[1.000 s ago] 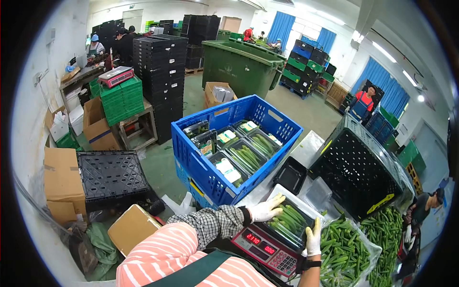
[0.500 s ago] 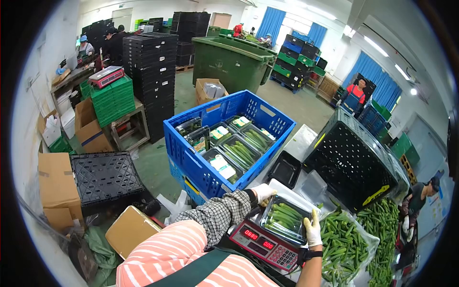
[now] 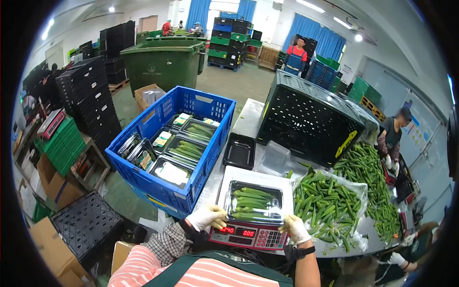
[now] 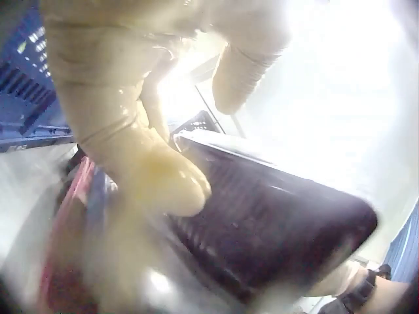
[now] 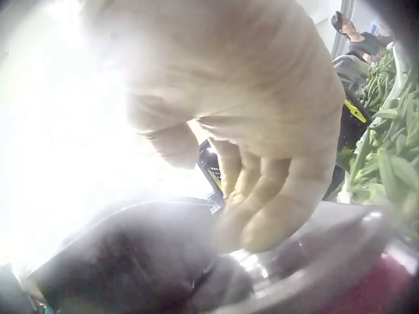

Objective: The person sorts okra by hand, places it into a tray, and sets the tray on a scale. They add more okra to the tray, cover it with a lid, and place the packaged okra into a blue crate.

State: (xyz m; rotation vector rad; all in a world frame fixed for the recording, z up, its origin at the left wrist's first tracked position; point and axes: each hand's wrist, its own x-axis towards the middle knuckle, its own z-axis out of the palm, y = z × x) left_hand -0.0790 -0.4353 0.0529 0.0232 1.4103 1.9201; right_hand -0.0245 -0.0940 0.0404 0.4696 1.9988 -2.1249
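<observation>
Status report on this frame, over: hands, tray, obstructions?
Left hand at near-left corner of okra tray; right hand at near-right corner. Tray over scale. Nothing seen blocking either hand from it.

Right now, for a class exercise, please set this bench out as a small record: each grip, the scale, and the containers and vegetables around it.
Left grip: gloved, at the okra tray's near left corner
Right grip: gloved, at its near right corner
Scale: under the tray; left display partly hidden, right reads 0.00
Left of scale: blue crate with packed trays
Beyond scale: empty black tray
Right of scale: loose okra, heaped
</observation>
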